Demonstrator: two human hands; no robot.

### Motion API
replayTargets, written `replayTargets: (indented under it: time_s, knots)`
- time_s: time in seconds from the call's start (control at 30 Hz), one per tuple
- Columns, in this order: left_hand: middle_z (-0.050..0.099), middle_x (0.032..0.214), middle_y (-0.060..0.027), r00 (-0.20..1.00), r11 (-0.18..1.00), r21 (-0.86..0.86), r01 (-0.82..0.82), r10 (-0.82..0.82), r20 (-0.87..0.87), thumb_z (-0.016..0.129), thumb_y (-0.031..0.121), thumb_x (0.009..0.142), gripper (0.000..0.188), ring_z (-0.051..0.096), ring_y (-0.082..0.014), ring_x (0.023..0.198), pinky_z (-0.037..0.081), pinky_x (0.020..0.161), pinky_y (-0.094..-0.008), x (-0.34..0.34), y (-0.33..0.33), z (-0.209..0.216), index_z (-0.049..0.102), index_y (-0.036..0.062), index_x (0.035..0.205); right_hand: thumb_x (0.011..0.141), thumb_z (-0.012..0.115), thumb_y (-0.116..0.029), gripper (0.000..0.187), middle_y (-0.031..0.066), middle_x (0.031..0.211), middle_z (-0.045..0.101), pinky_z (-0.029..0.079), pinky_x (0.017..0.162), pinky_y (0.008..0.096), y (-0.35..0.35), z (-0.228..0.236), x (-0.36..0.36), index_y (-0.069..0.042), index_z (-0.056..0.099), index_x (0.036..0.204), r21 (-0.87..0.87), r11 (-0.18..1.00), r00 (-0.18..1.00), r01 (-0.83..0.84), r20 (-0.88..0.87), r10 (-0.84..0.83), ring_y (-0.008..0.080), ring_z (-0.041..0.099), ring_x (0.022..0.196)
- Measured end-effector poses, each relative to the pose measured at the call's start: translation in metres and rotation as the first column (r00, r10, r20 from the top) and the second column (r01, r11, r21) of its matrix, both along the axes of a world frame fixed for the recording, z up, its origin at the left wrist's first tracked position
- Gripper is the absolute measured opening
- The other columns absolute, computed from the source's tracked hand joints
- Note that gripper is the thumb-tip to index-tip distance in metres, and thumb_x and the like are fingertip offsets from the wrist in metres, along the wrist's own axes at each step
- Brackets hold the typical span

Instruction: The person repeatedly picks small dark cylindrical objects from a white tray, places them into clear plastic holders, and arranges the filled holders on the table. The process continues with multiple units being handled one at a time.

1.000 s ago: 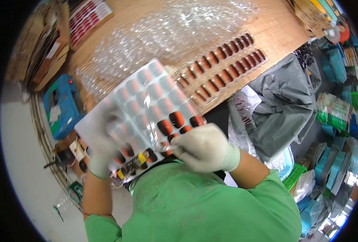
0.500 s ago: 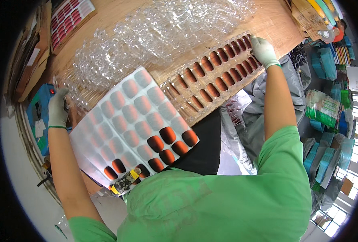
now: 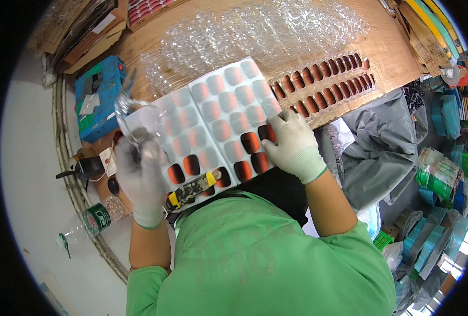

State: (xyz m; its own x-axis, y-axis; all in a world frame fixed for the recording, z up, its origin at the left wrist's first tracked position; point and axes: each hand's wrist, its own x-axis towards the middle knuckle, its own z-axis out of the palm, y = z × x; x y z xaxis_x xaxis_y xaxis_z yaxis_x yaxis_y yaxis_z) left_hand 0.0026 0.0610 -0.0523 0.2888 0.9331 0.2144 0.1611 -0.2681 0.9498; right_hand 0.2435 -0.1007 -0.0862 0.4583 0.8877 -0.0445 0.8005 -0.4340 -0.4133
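A white-backed sheet point(image 3: 213, 139) of dark-to-orange lens-shaped pieces lies in front of me, most of them veiled by a whitish film. Along its near edge several pieces show bare, such as one lens point(image 3: 249, 142). At the sheet's right edge my right hand point(image 3: 294, 147) closes thumb and forefinger around a dark red lens point(image 3: 266, 133). My left hand point(image 3: 144, 176), smeared by motion, is over the sheet's left side with a crumpled clear plastic strip point(image 3: 126, 113) in its fingers. A yellow-ended, dark speckled tool point(image 3: 191, 190) rests on the sheet near my body.
Beyond the sheet lies a clear tray with two rows of lenses point(image 3: 326, 79). Tangled clear plastic trays point(image 3: 255, 34) cover the back of the wooden table. To the left are a blue box point(image 3: 99, 97), a black device point(image 3: 89, 167) and a clear bottle point(image 3: 105, 215). Grey sheeting point(image 3: 371, 150) hangs at right.
My right hand has left the far end of the lens tray and come to the sheet's right edge. My left hand has drawn back toward me with clear plastic. My view has shifted.
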Motion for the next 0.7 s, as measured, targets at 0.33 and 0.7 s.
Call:
replayTargets:
  time_s: [0.33,0.7]
  knots:
    - [0.066,0.097,-0.0122,0.944,0.926,-0.186,0.328,-0.317,0.087,0.057,0.024,0.103,0.031,0.063,-0.0172,0.088,0.05,0.077,-0.0306,-0.039,-0.049,0.031,0.048,0.0003,0.121,0.089,0.064,-0.016,0.017,0.0196,0.092,0.067,0.053,0.076,0.0476,-0.003,0.035,-0.009,-0.001,0.063,0.096,0.112,0.986,0.948,-0.127,-0.28,0.154,0.0391,0.067,0.086]
    - [0.069,0.089,-0.0198,0.761,0.798,-0.065,0.599,-0.592,-0.266,0.05,0.02,0.103,0.029,0.072,-0.0349,0.078,0.056,0.07,-0.042,-0.009,-0.068,0.025,0.055,-0.0033,0.119,0.084,0.071,0.002,0.022,0.016,0.095,0.067,0.056,0.068,0.0334,-0.013,0.068,-0.096,-0.002,0.071,0.105,0.675,0.726,0.827,0.13,-0.478,0.296,0.0268,0.07,0.078]
